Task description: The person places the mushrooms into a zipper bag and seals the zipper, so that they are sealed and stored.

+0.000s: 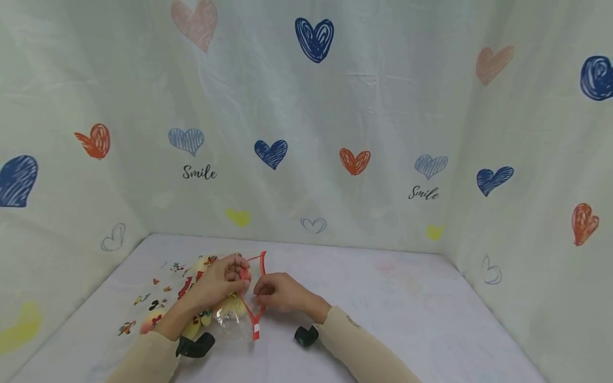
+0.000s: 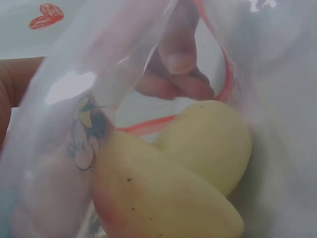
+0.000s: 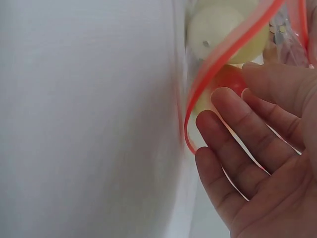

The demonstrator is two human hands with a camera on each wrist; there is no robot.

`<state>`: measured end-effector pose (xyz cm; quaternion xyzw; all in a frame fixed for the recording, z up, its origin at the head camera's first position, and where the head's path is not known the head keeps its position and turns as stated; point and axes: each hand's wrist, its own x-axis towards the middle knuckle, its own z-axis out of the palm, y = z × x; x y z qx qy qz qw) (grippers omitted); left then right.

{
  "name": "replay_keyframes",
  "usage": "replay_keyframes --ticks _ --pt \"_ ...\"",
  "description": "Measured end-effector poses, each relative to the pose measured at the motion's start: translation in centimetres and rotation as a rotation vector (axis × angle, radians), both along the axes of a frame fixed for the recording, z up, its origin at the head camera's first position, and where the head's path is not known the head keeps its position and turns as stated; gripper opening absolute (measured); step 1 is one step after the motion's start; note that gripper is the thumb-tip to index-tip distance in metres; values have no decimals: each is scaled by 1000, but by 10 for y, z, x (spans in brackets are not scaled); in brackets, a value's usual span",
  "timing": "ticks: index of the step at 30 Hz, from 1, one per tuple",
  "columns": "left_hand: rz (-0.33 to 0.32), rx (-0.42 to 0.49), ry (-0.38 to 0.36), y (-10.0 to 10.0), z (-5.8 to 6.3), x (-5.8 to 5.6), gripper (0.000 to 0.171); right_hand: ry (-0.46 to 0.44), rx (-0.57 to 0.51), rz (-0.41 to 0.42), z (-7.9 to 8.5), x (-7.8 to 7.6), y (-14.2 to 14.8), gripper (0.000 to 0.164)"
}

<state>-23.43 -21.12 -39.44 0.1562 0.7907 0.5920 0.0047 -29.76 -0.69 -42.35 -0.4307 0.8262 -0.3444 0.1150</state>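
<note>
A clear plastic bag with cartoon prints and a red strip along its mouth lies in front of me, its mouth facing right. Inside are pale yellow, fruit-like pieces, some with a pink blush. My left hand grips the bag's upper side near the mouth, fingers curled over the plastic. My right hand is at the mouth, its fingers loosely bent beside the red strip. Just past those fingertips shows a round red piece, with a pale yellow one above it.
The bag's printed body spreads left under my left arm. A white-covered table extends right, bounded by a hanging curtain with hearts on it. A black wrist device is on my left wrist, another on my right.
</note>
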Motion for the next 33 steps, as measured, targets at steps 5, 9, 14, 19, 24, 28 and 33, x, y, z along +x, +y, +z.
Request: replay_keyframes --ticks 5,9,14,19,24,28,33 --pt "12 -23 26 2 -1 -1 30 -22 -25 5 1 0 9 9" --pt "36 -42 27 1 -1 0 31 -30 -26 1 2 2 15 7" --pt "37 -47 28 0 -2 2 33 -1 -7 -5 1 6 21 9" --pt "9 -43 31 1 -4 1 33 -16 -5 -22 -2 7 27 11" --pt "0 -42 29 3 -4 -1 33 12 -21 -4 -2 11 33 13" --pt "3 -41 31 4 -4 0 33 36 -26 10 -2 14 36 12" --pt "6 -51 43 5 -4 0 32 42 -31 20 -4 17 39 10"
